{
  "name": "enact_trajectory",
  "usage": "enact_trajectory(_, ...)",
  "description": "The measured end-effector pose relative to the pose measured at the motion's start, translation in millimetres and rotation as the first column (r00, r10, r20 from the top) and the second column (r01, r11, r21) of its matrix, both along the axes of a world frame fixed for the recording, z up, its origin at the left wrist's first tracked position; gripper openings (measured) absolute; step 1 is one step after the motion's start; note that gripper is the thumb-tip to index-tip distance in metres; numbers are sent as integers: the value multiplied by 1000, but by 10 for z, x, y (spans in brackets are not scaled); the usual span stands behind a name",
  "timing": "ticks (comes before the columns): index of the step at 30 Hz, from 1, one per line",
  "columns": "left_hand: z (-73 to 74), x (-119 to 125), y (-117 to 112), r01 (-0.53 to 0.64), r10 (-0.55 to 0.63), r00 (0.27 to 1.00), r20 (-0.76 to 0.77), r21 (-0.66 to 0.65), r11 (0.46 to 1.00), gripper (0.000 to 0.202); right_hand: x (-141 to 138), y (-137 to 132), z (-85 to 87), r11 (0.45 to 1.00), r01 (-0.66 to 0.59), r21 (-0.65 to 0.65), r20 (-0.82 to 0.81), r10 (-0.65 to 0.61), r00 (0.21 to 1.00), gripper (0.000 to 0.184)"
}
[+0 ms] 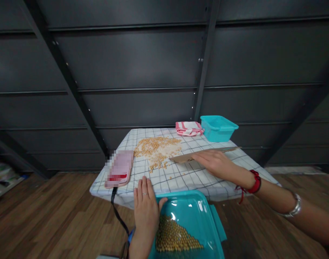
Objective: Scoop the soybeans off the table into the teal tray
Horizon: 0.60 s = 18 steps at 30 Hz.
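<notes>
My right hand (214,163) is closed on a flat strip of brown cardboard (184,158), its edge low over the checked tablecloth. To the left of the cardboard, loose yellow soybeans (156,145) lie spread with pale, fine crumbs among them. My left hand (146,205) lies flat with its fingers stretched out at the table's near edge. Its thumb reaches over the left rim of a teal plastic bin (204,219). More soybeans (175,237) are gathered in the bin's near left part. The bin's underside and what supports it are hidden.
A pink phone-like case (120,168), partly blurred out, lies at the table's left edge beside a black strap (116,208). At the back right stand a folded pink-and-white towel (189,128) and a second teal bin (218,128). Behind the table (164,185) rises a dark panelled wall (140,61).
</notes>
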State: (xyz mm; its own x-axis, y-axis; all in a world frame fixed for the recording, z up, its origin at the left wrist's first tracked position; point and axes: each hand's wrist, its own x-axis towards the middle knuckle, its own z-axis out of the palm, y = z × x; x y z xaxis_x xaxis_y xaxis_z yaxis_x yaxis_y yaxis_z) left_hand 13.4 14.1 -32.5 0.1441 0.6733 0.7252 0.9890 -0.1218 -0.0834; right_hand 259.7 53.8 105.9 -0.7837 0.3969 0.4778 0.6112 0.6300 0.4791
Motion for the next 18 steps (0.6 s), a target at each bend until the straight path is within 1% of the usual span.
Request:
enact_trajectory(3, -2, 19, -1, -14, 14, 1000, -13, 4, 1000, 71, 14, -29, 22, 1000, -10, -1, -1, 10, 1000, 29)
enact_trajectory(7, -8, 29, -3, -25, 24, 1000, -6, -22, 999, 71, 48, -135, 81, 999, -28, 20, 7, 28, 1000, 30)
enact_trajectory(10, -11, 31, -7, -33, 33, 999, 10, -50, 998, 71, 110, -228, 119, 999, 20, 31, 39, -21, 999, 31)
enact_trajectory(13, -9, 31, -14, -40, 42, 999, 20, -81, 996, 71, 197, -292, 139, 998, 70, 9, 58, -70, 996, 33)
enact_trajectory(16, -2, 29, -23, -33, 36, 999, 24, -99, 995, 73, 275, -320, 152, 999, 49, -6, 89, -48, 995, 34)
enact_trajectory(18, 4, 27, -26, -14, 18, 999, 34, -89, 996, 77, 309, -324, 161, 1000, 21, -4, 117, -20, 993, 34)
